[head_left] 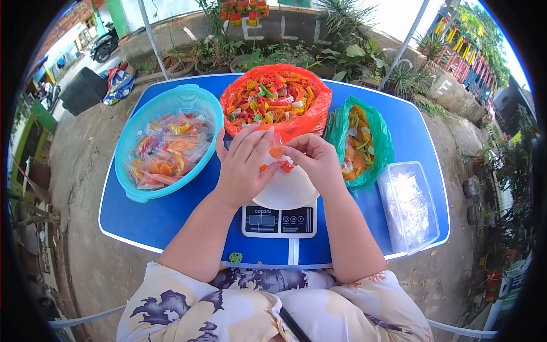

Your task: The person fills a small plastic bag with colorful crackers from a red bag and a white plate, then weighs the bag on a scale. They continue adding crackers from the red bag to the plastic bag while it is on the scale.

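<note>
Both hands meet above a white bowl point(288, 191) on a white kitchen scale point(279, 221). My left hand point(245, 165) is closed round a small clear plastic bag point(277, 140) with red and orange snack pieces at its lower part. My right hand point(313, 159) pinches an orange piece point(277, 152) at the bag. Behind the hands stands a red plastic bag point(319, 105) full of colourful snacks. A green plastic bag point(380, 134) of yellow and orange pieces is right of my right hand. To the left, a turquoise basket point(128, 137) holds filled packets point(182, 142).
The blue table point(416, 142) carries a clear box point(407, 205) of plastic bags at the right. A green snack piece point(235, 258) lies near the front edge. Metal poles point(152, 40) rise behind the table, before potted plants and a low wall.
</note>
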